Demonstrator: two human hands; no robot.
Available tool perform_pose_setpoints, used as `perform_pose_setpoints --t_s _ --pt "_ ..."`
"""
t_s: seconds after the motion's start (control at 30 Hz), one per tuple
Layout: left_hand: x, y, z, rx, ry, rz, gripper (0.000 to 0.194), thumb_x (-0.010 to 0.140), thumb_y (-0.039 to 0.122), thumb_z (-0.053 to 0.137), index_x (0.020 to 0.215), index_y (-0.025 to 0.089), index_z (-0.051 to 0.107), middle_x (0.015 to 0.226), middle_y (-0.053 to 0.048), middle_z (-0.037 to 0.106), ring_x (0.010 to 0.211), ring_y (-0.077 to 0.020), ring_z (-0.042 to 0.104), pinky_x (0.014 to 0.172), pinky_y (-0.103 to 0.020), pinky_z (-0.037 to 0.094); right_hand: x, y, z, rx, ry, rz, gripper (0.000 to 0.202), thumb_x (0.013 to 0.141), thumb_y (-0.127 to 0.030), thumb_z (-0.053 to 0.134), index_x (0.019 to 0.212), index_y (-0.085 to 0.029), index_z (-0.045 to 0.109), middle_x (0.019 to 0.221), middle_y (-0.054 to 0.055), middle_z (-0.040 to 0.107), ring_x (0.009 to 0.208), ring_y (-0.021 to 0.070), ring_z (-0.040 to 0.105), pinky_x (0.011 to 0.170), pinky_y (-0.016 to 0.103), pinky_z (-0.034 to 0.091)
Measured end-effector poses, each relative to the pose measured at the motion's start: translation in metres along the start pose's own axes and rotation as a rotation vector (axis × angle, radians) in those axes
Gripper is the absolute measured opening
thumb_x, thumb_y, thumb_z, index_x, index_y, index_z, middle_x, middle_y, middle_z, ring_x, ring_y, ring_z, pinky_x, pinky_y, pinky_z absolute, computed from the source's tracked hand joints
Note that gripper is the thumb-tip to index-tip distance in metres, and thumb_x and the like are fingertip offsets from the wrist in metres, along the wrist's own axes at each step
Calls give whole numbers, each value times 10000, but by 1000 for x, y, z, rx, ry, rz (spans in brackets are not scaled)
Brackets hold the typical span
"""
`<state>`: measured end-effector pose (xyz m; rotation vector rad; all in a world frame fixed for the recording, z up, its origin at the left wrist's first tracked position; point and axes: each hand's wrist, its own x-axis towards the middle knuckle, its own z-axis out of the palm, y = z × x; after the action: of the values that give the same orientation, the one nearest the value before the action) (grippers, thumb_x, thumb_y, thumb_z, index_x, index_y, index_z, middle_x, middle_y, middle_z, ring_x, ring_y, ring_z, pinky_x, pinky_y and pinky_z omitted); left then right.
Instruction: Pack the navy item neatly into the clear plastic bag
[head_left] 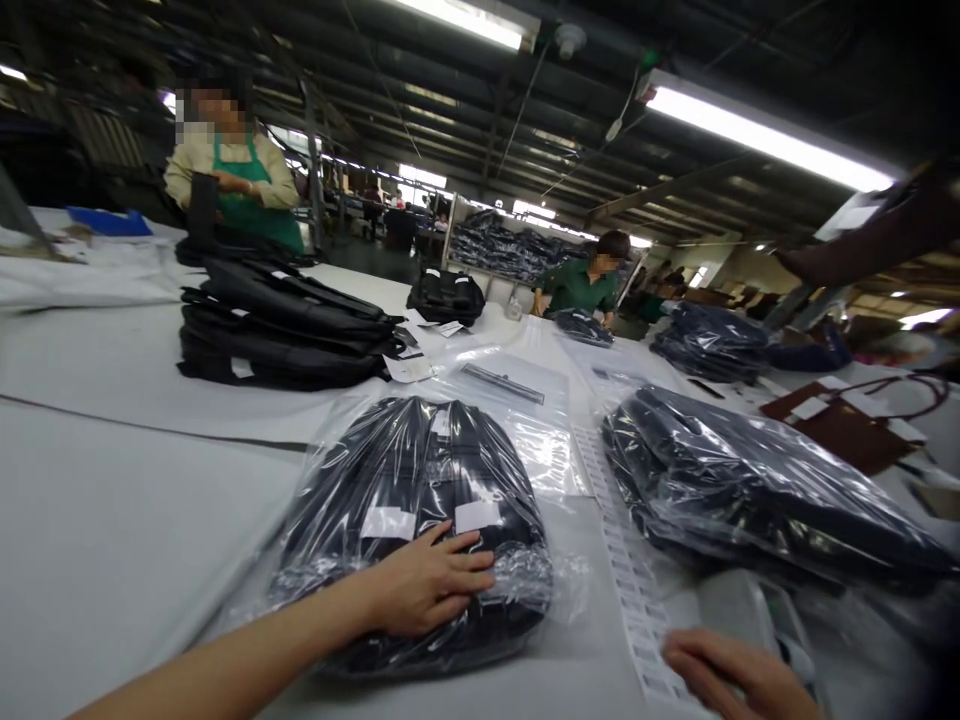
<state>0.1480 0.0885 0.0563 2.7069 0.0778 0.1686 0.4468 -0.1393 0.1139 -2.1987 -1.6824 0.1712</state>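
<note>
Left hand (427, 585) lies flat, fingers spread, pressing on the bagged black backpack (412, 520) near the table's (112, 520) front edge. Right hand (731, 675), loosely open, rests at the front edge on the strip of white labels (626, 570), gripping nothing. Beyond it lies a pile of bagged backpacks (750, 480); toward the far left, a stack of unbagged black bags (281, 325).

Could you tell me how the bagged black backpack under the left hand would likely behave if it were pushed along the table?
The bagged backpack would probably slide easily, since its plastic looks glossy. It likely sags when lifted, being soft fabric under the left hand.
</note>
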Motion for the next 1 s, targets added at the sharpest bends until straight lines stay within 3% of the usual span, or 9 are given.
perform_pose_setpoints --t_s 0.03,0.07,0.2,0.3,0.43,0.53,0.73,1.0 --pt "0 0 0 1 5 3 472 893 232 401 1351 335 361 1426 -6 381 1340 -308 254 1063 -610 180 18 -22 -4 62 -187 -141 300 839 -504 472 777 -293 676 754 15 681 699 172 628 654 273 500" --pt "-1 0 0 3 13 6 475 887 230 410 1349 333 366 1421 -9 388 1336 -312 262 1060 -611 185 39 -45 -6 81 -281 -256 324 880 -457 427 798 -265 675 744 18 672 711 159 616 680 259 476" --pt "-2 0 0 -4 68 20 477 881 226 422 1343 337 370 1404 -9 414 1330 -300 281 1064 -593 201 116 -115 5 12 -544 -630 294 906 -334 431 848 -217 694 770 24 673 718 127 591 679 210 420" --pt "-3 -1 1 -33 107 22 421 903 266 401 1316 347 403 1402 -8 415 1318 -294 305 1065 -580 211 146 -131 25 -168 -654 -814 216 879 -253 493 837 -217 702 764 21 685 705 125 591 647 206 399" --pt "-3 -4 5 -47 129 27 394 912 302 396 1303 339 421 1405 -9 408 1307 -294 321 1069 -570 207 160 -133 49 -402 -699 -985 159 834 -177 543 845 -222 696 744 32 702 670 143 602 555 238 345" --pt "-2 -6 6 -41 136 25 380 910 304 408 1287 345 430 1409 20 403 1310 -269 317 1077 -547 209 165 -135 62 -478 -670 -1045 153 836 -213 546 903 -232 683 755 33 711 653 154 620 522 258 318" --pt "-2 -7 5 -42 134 25 363 915 313 420 1276 343 435 1381 30 436 1312 -240 312 1094 -519 181 169 -136 78 -556 -684 -1057 159 840 -288 557 828 -215 697 700 33 710 580 172 621 467 273 280" --pt "-1 -4 3 -22 124 6 327 925 319 399 1246 336 456 1381 -10 409 1320 -221 290 1111 -473 178 175 -137 85 -574 -720 -932 191 776 -367 631 778 -206 734 622 51 700 547 189 603 466 267 299"
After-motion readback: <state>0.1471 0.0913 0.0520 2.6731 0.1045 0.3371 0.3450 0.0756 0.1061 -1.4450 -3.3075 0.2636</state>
